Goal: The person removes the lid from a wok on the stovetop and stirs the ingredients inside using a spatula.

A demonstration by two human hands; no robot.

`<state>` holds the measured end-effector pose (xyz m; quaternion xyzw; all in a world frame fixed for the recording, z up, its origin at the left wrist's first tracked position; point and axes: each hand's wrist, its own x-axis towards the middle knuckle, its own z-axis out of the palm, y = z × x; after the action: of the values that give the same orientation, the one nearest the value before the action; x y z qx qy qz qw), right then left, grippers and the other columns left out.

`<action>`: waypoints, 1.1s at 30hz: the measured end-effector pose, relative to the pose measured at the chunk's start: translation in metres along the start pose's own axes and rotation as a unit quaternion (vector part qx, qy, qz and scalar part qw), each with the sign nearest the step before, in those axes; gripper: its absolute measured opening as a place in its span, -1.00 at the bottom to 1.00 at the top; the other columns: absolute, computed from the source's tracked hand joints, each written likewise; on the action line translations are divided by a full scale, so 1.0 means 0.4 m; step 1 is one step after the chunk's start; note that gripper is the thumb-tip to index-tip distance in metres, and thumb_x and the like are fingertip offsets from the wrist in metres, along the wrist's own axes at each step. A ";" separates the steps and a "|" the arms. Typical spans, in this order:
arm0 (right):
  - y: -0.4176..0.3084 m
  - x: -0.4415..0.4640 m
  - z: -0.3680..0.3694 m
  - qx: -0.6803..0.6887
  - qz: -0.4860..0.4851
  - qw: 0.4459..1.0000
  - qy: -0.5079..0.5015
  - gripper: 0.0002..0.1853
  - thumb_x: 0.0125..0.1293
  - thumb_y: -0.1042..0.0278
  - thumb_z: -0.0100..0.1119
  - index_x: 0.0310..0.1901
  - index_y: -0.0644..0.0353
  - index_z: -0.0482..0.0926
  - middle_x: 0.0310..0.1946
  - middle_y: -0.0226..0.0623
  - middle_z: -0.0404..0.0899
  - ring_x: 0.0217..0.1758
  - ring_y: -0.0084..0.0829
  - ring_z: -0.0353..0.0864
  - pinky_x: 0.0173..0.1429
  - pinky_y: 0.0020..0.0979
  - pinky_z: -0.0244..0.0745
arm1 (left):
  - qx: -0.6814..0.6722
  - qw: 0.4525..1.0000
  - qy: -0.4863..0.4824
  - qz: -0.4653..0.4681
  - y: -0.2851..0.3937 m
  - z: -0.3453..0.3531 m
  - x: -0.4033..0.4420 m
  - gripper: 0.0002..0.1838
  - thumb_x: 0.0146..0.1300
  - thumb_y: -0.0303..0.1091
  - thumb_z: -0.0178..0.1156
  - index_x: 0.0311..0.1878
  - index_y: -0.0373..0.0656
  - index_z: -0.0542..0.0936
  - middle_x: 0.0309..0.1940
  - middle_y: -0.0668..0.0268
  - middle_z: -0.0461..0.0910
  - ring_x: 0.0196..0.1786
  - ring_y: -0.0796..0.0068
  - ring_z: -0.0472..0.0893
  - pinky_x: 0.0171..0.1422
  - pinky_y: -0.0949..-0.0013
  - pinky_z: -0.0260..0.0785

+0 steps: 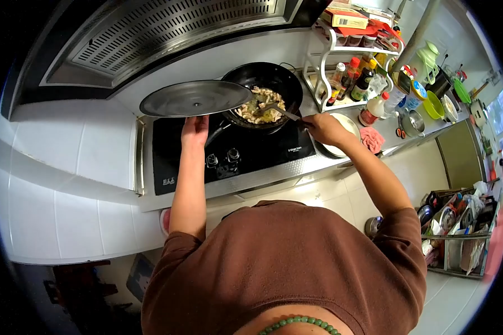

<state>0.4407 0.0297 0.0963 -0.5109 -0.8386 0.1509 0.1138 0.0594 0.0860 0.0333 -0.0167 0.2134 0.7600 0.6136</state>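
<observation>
Head view: gripping lid by near edge in left hand, up at left of wok; clamping spatula in right hand, dipped into food in wok, on stove. Could clip wok with lid through loosened left grip; could spill food through hard stirring.

Place: kitchen
Hob: black, wok of food on it
Overhead: slotted range hood
Shelf: sauce bottles
Worktop: steel bowl, scissors
Wall: white tile
</observation>
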 end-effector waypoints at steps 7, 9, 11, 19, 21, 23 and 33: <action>-0.025 -0.065 -0.147 -0.039 -0.005 0.998 -0.058 -0.79 0.10 0.44 0.00 -0.26 0.18 0.61 -0.38 -0.02 0.58 -0.23 -0.02 0.57 -0.13 -0.15 0.47 | 0.007 1.000 0.008 -0.005 -0.013 0.017 -0.020 -0.76 0.27 -0.52 0.00 -0.02 -0.37 0.47 -0.03 0.08 0.52 0.02 0.16 0.52 0.14 0.10 0.46; -0.038 -0.067 -0.165 -0.054 0.011 0.995 -0.086 -0.80 0.09 0.45 0.00 -0.28 0.19 0.60 -0.38 -0.01 0.58 -0.23 -0.01 0.57 -0.14 -0.14 0.47 | 0.011 1.000 0.014 -0.009 -0.018 0.031 -0.031 -0.78 0.26 -0.52 0.00 -0.05 -0.35 0.49 -0.05 0.11 0.54 0.01 0.20 0.54 0.14 0.13 0.46; -0.034 -0.061 -0.155 -0.073 0.025 0.991 -0.105 -0.81 0.09 0.47 -0.01 -0.30 0.19 0.60 -0.39 -0.01 0.58 -0.23 0.00 0.57 -0.15 -0.13 0.47 | 0.016 1.000 0.023 -0.009 -0.023 0.041 -0.034 -0.78 0.27 -0.51 0.00 -0.04 -0.34 0.49 -0.06 0.12 0.55 0.01 0.20 0.54 0.14 0.14 0.46; 0.011 0.016 -0.003 -0.113 0.057 0.990 -0.059 -0.78 0.05 0.48 0.00 -0.27 0.21 0.59 -0.30 0.03 0.60 -0.18 0.01 0.59 -0.10 -0.10 0.51 | 0.004 1.000 0.010 -0.020 -0.019 0.020 -0.010 -0.78 0.27 -0.50 0.02 -0.03 -0.30 0.50 -0.06 0.12 0.55 0.00 0.20 0.54 0.14 0.14 0.46; 0.025 0.040 0.029 -0.096 0.063 0.993 -0.031 -0.79 0.05 0.48 0.01 -0.28 0.21 0.59 -0.30 0.04 0.59 -0.18 0.03 0.59 -0.09 -0.09 0.51 | 0.003 1.000 0.002 -0.018 -0.017 0.022 -0.012 -0.78 0.26 -0.51 0.03 -0.03 -0.30 0.50 -0.07 0.12 0.55 0.00 0.20 0.54 0.14 0.13 0.46; 0.045 0.067 0.050 -0.064 0.056 0.996 -0.015 -0.77 0.03 0.47 0.01 -0.26 0.24 0.59 -0.29 0.03 0.60 -0.17 0.01 0.59 -0.07 -0.11 0.50 | 0.003 1.000 -0.002 -0.013 -0.015 0.027 -0.020 -0.77 0.26 -0.51 0.04 -0.03 -0.31 0.49 -0.07 0.12 0.55 0.01 0.20 0.54 0.15 0.13 0.45; 0.069 0.143 0.046 0.058 0.063 0.996 0.038 -0.72 0.06 0.31 0.13 -0.16 0.13 0.61 -0.28 0.01 0.59 -0.14 0.00 0.56 -0.06 -0.14 0.46 | -0.003 1.000 0.005 0.024 -0.007 0.048 -0.025 -0.71 0.31 -0.52 -0.07 0.07 -0.39 0.41 0.06 0.02 0.47 0.12 0.08 0.47 0.23 -0.01 0.37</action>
<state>0.4314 0.0901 0.0713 -0.5609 -0.7895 0.1864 0.1655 0.0690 0.0838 0.0530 -0.0170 0.2147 0.7747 0.5945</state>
